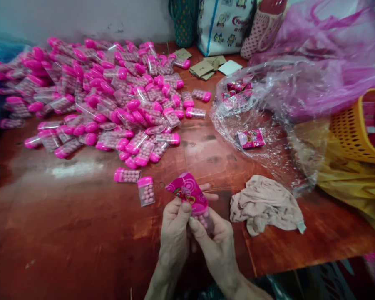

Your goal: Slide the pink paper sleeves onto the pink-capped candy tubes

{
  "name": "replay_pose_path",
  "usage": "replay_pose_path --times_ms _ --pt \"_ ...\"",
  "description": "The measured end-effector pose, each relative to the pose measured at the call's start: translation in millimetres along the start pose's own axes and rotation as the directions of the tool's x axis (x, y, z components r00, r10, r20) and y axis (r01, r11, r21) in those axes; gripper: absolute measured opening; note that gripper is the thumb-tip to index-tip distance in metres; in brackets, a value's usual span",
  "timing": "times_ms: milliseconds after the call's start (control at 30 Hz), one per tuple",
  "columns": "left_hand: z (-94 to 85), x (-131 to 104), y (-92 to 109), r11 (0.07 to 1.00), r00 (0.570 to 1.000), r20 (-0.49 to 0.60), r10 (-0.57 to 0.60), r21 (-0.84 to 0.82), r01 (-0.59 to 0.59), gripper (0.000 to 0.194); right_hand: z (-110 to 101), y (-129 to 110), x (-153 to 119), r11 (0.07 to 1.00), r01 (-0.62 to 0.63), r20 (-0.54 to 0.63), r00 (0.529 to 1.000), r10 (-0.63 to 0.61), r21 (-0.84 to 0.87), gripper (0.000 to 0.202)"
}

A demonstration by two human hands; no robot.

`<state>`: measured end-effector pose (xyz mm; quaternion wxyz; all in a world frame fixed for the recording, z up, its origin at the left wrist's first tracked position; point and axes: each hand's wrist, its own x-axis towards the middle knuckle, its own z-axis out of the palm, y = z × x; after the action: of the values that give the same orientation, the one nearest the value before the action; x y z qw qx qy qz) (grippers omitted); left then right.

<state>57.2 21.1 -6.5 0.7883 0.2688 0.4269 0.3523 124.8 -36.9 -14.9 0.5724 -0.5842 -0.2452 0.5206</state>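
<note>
At the table's near edge my left hand (174, 227) pinches a pink printed label (192, 192) between thumb and fingers. My right hand (217, 238) is closed around a clear candy container (203, 219) full of small pink balls. The label covers the container's upper part, and one corner of it sticks out to the left. Whether a cap sits under it is hidden. Just beyond my hands, two pink-capped candy containers, one upright in view (146, 191) and one sideways (127, 175), lie on the table.
A big heap of pink-capped containers (112, 96) covers the back left. On the right are a crumpled cloth (265, 204), a clear plastic bag (277, 146) with printed labels (251, 138), and a yellow basket (351, 131). Cardboard pieces (202, 68) and a white bag (224, 27) stand behind.
</note>
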Motion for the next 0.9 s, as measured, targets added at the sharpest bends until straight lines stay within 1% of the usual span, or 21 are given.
replay_pose_path --times_ms 67,100,133,200,267,400,500,600,700,767,833,900 --pt "0.7 0 0 1.000 0.999 0.036 0.025 0.011 -0.025 0.046 1 -2 0 0.999 -0.004 0.043 0.999 0.002 0.036 0.015" --pt "1.1 1 1 0.999 0.998 0.044 0.033 0.010 -0.034 0.049 0 -4 1 0.999 -0.013 0.059 0.998 0.010 0.051 0.017" --pt "1.6 1 1 0.999 0.998 0.046 0.033 0.010 -0.033 0.047 0 -5 3 0.998 -0.024 0.075 0.997 0.020 0.059 0.020" --pt "2.2 3 3 1.000 0.999 0.042 0.007 0.015 -0.008 0.035 -2 -8 5 0.998 -0.034 0.096 0.995 0.029 0.049 0.022" --pt "2.1 4 6 0.999 0.999 0.034 -0.007 0.035 0.006 0.024 -3 -10 6 1.000 -0.025 0.094 0.995 0.025 0.008 0.019" --pt "-0.4 2 11 0.990 0.997 0.057 -0.061 0.128 0.053 0.023 -3 -10 2 0.998 -0.036 0.101 0.994 0.042 -0.056 0.018" --pt "-1.9 -1 12 0.985 0.993 0.049 -0.109 0.143 0.101 0.022 -3 -7 1 0.995 -0.080 0.111 0.990 0.087 -0.058 0.019" --pt "-1.6 -4 9 0.989 0.993 0.017 -0.114 0.094 0.112 0.026 -5 -5 6 0.994 -0.105 0.130 0.986 0.100 0.033 0.022" --pt "-1.4 -4 6 0.993 0.993 0.031 -0.118 -0.018 0.118 0.034 -7 -7 12 0.980 -0.140 0.178 0.977 0.114 0.141 0.023" --pt "-1.6 -3 5 0.992 0.994 0.032 -0.101 -0.074 0.103 0.037 -7 -9 14 0.973 -0.152 0.199 0.973 0.116 0.173 0.024" --pt "-1.3 -3 5 0.993 0.996 0.007 -0.084 -0.079 0.085 0.035 -6 -9 14 0.974 -0.153 0.198 0.973 0.119 0.168 0.023" --pt "0.4 -4 4 0.997 0.997 -0.038 -0.067 -0.037 0.065 0.031 -5 -9 13 0.976 -0.150 0.182 0.976 0.120 0.160 0.020"
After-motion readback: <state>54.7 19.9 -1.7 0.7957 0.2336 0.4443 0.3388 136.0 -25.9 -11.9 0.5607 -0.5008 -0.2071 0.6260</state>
